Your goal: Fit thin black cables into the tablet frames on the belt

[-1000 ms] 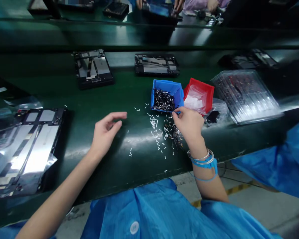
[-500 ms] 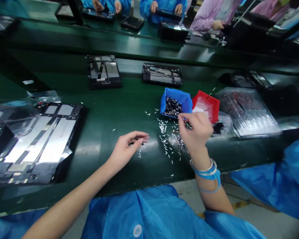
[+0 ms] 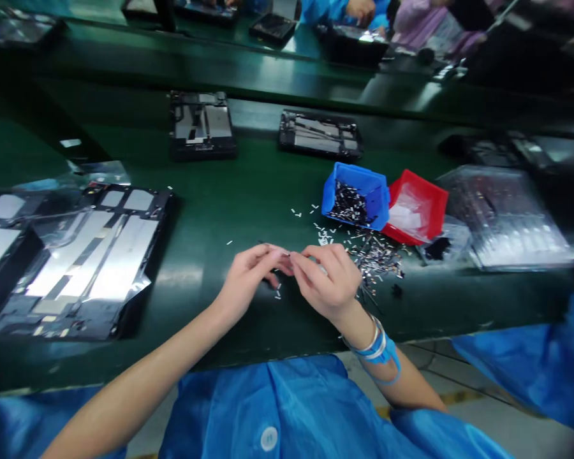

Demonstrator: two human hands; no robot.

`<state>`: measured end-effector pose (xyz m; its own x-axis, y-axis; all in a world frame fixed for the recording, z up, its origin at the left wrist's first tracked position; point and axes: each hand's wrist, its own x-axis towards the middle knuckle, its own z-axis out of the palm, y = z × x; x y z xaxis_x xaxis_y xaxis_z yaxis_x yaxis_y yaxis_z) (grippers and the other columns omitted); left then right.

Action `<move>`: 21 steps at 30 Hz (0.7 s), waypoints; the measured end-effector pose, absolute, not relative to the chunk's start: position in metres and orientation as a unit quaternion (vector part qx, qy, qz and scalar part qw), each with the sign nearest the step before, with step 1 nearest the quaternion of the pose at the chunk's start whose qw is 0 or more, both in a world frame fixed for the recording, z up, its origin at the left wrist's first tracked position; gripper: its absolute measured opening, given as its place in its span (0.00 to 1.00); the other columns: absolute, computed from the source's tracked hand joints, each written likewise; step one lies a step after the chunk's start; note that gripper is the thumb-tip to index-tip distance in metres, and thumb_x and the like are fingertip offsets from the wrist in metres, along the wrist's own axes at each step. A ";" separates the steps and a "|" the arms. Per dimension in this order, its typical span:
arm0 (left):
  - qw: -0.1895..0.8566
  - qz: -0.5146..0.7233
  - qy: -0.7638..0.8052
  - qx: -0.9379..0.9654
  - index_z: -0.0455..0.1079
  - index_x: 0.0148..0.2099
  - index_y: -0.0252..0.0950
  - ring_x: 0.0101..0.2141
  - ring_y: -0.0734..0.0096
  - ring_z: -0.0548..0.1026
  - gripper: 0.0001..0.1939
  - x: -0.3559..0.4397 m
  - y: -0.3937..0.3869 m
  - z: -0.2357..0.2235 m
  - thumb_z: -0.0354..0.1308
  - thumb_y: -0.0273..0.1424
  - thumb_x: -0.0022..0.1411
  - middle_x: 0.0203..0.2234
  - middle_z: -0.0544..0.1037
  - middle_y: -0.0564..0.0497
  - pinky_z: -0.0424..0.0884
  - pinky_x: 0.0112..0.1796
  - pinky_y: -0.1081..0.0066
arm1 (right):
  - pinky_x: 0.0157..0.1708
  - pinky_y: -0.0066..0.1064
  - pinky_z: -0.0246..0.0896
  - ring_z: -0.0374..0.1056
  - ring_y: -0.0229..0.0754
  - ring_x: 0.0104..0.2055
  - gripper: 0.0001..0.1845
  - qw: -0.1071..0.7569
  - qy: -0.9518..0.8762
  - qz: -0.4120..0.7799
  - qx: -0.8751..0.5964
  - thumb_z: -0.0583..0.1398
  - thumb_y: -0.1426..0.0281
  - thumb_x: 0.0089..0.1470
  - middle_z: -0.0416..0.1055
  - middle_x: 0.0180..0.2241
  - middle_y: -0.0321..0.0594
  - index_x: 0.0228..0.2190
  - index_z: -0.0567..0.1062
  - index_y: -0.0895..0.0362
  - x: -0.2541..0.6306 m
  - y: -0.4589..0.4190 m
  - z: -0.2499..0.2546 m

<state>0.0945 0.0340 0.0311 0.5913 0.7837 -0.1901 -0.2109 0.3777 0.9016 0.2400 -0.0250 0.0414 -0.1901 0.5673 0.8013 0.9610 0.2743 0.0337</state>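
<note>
Item: small metal pins [image 3: 375,258], light, stiff, slippery, and easily scattered, best taken by the shaft between fingertips. We find them heaped near the blue plastic bin [image 3: 356,194], right of our hands. Left hand [image 3: 249,280] and right hand [image 3: 328,280] meet mid-belt in narrow pinches; anything held is too small to tell.

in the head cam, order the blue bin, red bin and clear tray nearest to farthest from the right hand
From the right hand:
1. the blue plastic bin, ahead of the hand
2. the red plastic bin, right of the blue bin
3. the clear plastic tray, farther right, past the red bin
</note>
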 end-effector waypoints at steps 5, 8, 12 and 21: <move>0.809 0.244 0.290 0.449 0.70 0.28 0.32 0.19 0.77 0.70 0.16 0.090 0.042 0.038 0.63 0.40 0.57 0.19 0.74 0.50 0.61 0.18 0.80 | 0.28 0.25 0.61 0.63 0.36 0.30 0.06 0.339 -0.738 -0.286 -0.507 0.63 0.79 0.52 0.73 0.26 0.37 0.29 0.75 0.56 0.255 -0.024 0.046; 0.824 0.211 0.257 0.459 0.71 0.35 0.33 0.20 0.75 0.71 0.15 0.090 0.042 0.040 0.62 0.42 0.57 0.22 0.76 0.50 0.59 0.17 0.80 | 0.27 0.26 0.62 0.64 0.36 0.30 0.07 0.352 -0.742 -0.283 -0.496 0.63 0.80 0.52 0.73 0.26 0.38 0.30 0.75 0.56 0.259 -0.024 0.047; 0.837 0.209 0.256 0.436 0.68 0.40 0.35 0.20 0.72 0.71 0.21 0.090 0.045 0.038 0.56 0.49 0.58 0.23 0.76 0.48 0.58 0.16 0.78 | 0.27 0.26 0.64 0.65 0.36 0.29 0.08 0.345 -0.761 -0.279 -0.473 0.62 0.78 0.53 0.74 0.26 0.36 0.29 0.76 0.53 0.262 -0.024 0.045; 0.795 0.194 0.260 0.512 0.70 0.35 0.32 0.15 0.81 0.66 0.16 0.087 0.049 0.037 0.61 0.42 0.57 0.20 0.77 0.51 0.54 0.16 0.79 | 0.27 0.27 0.66 0.67 0.37 0.29 0.09 0.350 -0.771 -0.273 -0.456 0.62 0.80 0.52 0.76 0.27 0.37 0.30 0.77 0.54 0.264 -0.020 0.042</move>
